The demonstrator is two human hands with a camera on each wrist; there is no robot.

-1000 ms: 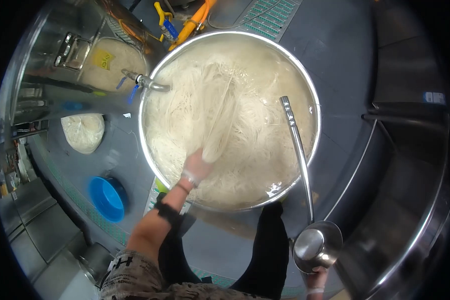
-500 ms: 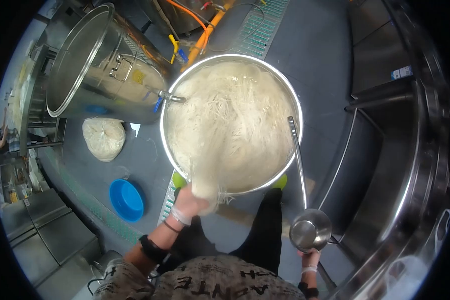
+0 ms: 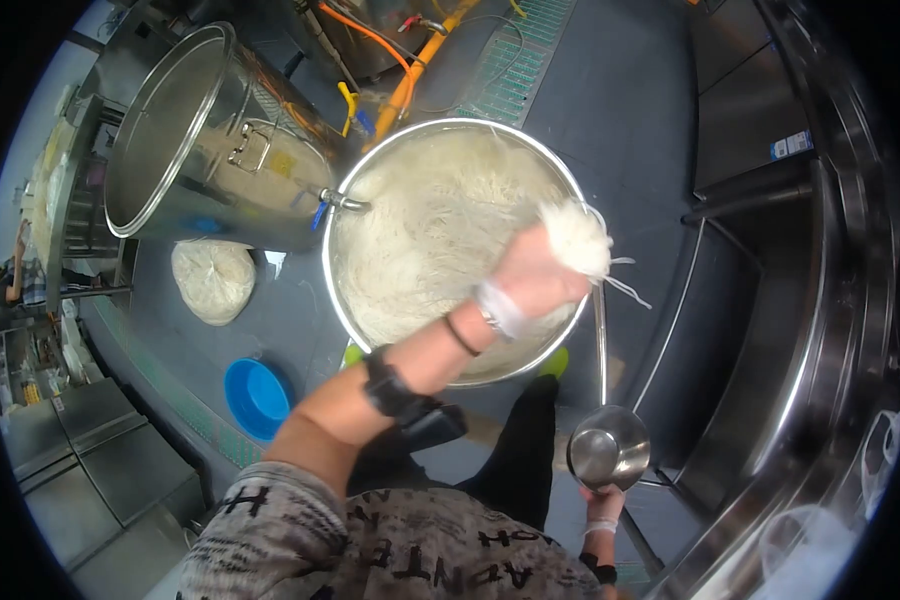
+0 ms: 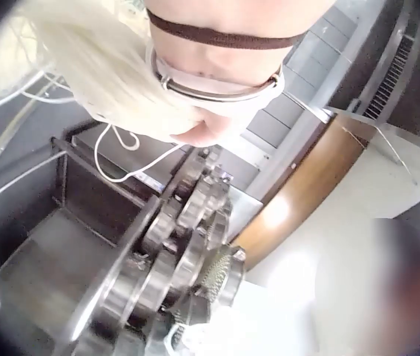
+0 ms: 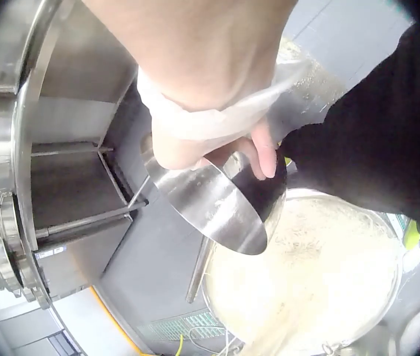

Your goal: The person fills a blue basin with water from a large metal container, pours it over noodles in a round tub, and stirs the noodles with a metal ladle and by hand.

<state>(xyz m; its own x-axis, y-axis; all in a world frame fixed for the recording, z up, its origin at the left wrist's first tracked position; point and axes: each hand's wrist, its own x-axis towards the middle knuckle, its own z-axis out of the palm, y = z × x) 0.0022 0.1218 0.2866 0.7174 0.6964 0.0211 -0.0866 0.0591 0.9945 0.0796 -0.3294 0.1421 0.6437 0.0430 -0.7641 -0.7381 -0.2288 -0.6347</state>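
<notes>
A bundle of white noodles (image 3: 576, 240) is gripped in the left hand (image 3: 532, 272), raised over the right part of a big round tub (image 3: 342, 300) of noodles in cloudy liquid. Loose strands dangle from the bundle. In the left wrist view the noodles (image 4: 110, 70) trail from the left hand (image 4: 206, 122). At the lower right, the right hand (image 3: 602, 502) holds a steel ladle's bowl (image 3: 620, 458) by its rim; the long handle (image 3: 601, 350) reaches up to the tub's edge. The right wrist view shows the right hand (image 5: 217, 141) curled at the bowl's rim (image 5: 217, 211).
Left of the tub stands a tall steel vessel (image 3: 160, 180) with a tap (image 3: 345, 200) at the tub's rim. A filled plastic bag (image 3: 213, 283) and a blue basin (image 3: 257, 398) are on the floor. Steel counters (image 3: 770, 330) line the right side; stacked steel pots (image 4: 150, 282) stand there.
The left hand pulled noodles toward the body and out of the tub, then swung up and right with the bundle. The right hand still holds the ladle's bowl, slightly shifted.
</notes>
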